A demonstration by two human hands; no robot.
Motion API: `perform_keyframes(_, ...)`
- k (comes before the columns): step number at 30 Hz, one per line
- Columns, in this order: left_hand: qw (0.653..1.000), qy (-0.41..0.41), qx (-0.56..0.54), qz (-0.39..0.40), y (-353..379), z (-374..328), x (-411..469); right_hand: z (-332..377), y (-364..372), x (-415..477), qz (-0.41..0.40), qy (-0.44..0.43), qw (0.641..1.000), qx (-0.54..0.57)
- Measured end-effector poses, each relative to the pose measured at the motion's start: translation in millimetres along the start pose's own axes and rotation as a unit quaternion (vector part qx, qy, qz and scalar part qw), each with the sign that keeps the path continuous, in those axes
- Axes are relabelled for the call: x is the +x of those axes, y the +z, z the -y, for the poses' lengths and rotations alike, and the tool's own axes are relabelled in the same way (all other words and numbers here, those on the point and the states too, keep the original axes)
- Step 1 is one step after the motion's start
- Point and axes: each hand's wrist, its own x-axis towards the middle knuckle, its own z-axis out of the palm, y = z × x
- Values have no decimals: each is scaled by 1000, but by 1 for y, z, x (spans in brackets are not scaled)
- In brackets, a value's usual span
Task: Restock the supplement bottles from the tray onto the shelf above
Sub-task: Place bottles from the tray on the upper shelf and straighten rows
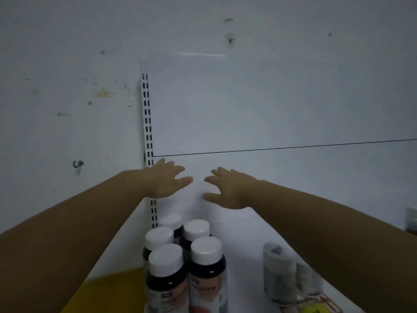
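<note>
Several dark supplement bottles [167, 274] with white caps stand in a tight cluster on the white shelf [239, 231] at the bottom middle. My left hand [168, 180] and my right hand [230, 188] are both stretched out above and beyond the bottles, near the white back panel. Each hand is empty with its fingers spread. The fingertips of the two hands point toward each other with a small gap between them. No tray is in view.
A slotted white shelf upright [147, 123] runs down the wall left of my left hand. Pale, blurred bottles [279, 274] stand on the shelf at the right. A yellow surface [108, 292] shows at the bottom left. A red-and-yellow box [316, 306] lies at the bottom right.
</note>
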Motion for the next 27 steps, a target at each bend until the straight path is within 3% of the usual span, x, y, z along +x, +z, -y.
perform_keyframes(5, 996, 35, 71, 36, -6, -69, -2, -56, -20, -76, -30, 36, 999, -15)
perform_keyframes(12, 990, 139, -20, 6, 6, -219, -16, -136, -34, -230, -16, 97, 994, -38)
perform_keyframes(17, 973, 225, -56, 21, 35, -341, -30, -195, -40, -367, 2, 205, 979, 11)
perform_keyframes(24, 926, 349, -142, 24, 89, -503, -63, -266, -31, -533, 62, 341, 938, 25)
perform_keyframes(27, 895, 405, -171, 74, 134, -570, -80, -288, -16, -578, 92, 385, 918, 24)
